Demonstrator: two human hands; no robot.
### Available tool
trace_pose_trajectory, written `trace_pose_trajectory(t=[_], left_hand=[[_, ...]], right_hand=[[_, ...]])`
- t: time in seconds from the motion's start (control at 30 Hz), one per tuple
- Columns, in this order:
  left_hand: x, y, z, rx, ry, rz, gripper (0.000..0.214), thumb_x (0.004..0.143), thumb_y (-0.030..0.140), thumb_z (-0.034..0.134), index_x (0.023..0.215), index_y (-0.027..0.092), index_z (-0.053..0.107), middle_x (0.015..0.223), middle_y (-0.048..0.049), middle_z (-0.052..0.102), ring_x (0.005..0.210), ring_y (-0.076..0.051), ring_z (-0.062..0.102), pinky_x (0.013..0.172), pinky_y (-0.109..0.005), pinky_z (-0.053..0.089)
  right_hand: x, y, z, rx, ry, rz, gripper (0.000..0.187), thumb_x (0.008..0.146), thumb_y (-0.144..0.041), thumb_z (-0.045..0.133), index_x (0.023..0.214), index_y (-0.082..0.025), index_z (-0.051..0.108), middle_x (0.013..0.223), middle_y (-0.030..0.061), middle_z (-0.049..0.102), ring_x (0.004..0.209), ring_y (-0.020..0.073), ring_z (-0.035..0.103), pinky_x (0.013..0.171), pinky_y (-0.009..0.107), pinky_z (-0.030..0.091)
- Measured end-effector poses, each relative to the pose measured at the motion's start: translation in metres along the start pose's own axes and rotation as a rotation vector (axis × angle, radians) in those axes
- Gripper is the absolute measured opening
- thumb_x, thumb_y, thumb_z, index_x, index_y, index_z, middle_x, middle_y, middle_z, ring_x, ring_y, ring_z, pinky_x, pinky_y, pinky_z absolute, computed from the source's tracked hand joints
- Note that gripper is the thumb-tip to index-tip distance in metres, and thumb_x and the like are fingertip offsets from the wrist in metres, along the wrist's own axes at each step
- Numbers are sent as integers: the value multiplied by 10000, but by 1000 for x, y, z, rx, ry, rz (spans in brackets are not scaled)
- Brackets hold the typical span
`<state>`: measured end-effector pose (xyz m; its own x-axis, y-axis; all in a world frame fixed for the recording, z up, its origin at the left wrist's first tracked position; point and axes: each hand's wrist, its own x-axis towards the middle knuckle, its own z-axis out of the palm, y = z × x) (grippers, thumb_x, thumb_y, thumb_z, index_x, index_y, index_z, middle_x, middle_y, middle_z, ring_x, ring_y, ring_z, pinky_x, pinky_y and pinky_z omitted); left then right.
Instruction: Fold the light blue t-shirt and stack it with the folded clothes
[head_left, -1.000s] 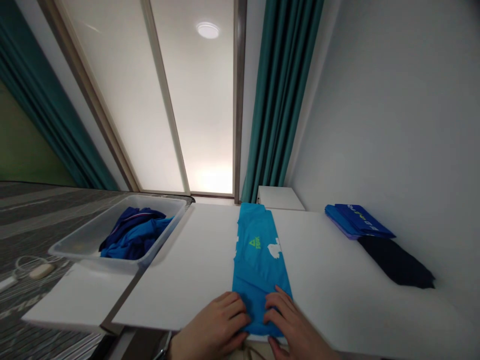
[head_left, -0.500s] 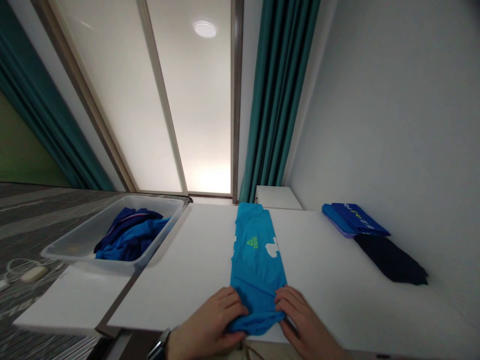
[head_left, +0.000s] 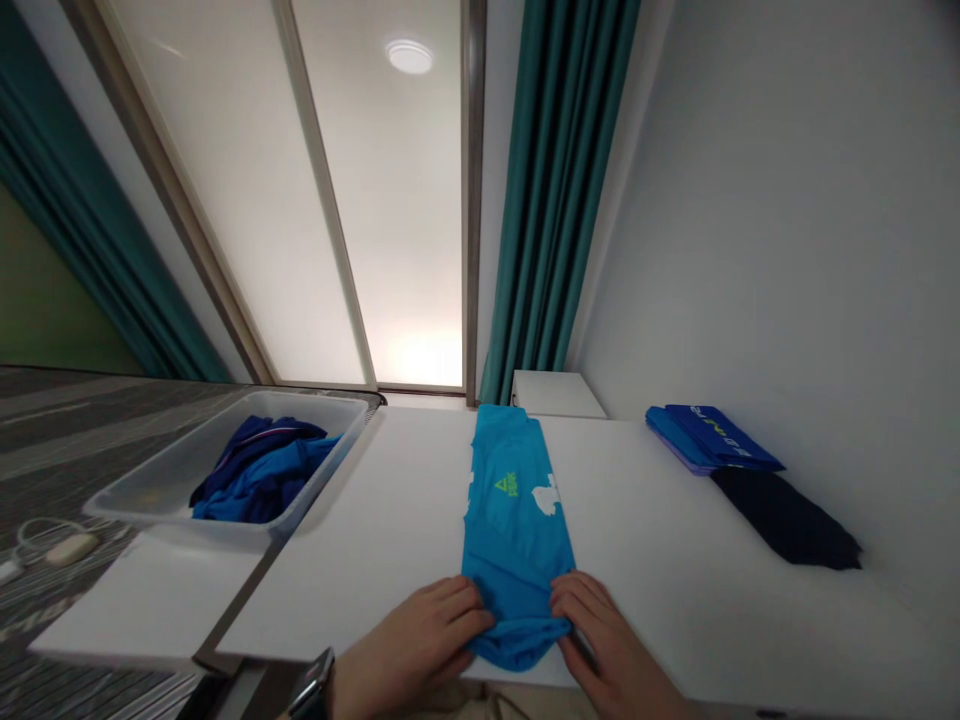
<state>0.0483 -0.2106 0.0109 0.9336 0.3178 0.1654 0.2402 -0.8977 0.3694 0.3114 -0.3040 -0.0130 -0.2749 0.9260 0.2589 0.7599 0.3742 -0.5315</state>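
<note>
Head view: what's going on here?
A person's left hand and right hand grip the near end of a long, bright-blue fabric garment on a white table. That end is bunched; the rest lies flat. Left, a translucent plastic tub holds crumpled blue clothes; right lie a folded blue stack and dark cloth.

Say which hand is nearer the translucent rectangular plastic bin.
Left. The left hand is right of the bin, nearer the wearer; the right hand is farther right, at the right edge of the bright blue garment.

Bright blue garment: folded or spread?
Partly folded: the garment lies as a long strip, near end turned up between left hand and right hand.
</note>
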Motion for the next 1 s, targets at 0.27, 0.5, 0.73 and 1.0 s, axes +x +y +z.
trace_pose_trajectory(t=[0.27,0.5,0.73,1.0], left_hand=[[20,-13,-1,-337,192,-238,129,912,197,518,1009,219,600,979,-31,676,890,-163,629,808,-247,468],[30,-18,-1,-266,214,-269,135,876,176,488,967,203,583,887,-26,666,804,-163,615,752,-260,467],[28,-18,-8,36,84,127,413,851,360,605,1239,225,565,1402,-110,536,1313,-275,461,1136,-440,295],[19,-20,1,160,-26,178,529,931,362,524,1438,263,413,1501,-98,437,1368,-271,421,1147,-440,316]], right_hand=[[2,7,6,-19,-1,106,519,748,-210,691,1246,-233,546,1332,105,557,1237,273,493,1050,430,398],[19,17,11,12,54,124,278,807,-78,517,1018,-216,633,1102,77,670,1061,235,579,949,400,441],[16,21,5,-36,-42,45,259,823,-98,510,1027,-217,617,1209,90,654,1167,243,541,1010,418,404],[-1,17,3,-270,-163,-87,461,645,-17,482,1033,-213,633,1376,71,573,1257,232,489,1056,399,371]])
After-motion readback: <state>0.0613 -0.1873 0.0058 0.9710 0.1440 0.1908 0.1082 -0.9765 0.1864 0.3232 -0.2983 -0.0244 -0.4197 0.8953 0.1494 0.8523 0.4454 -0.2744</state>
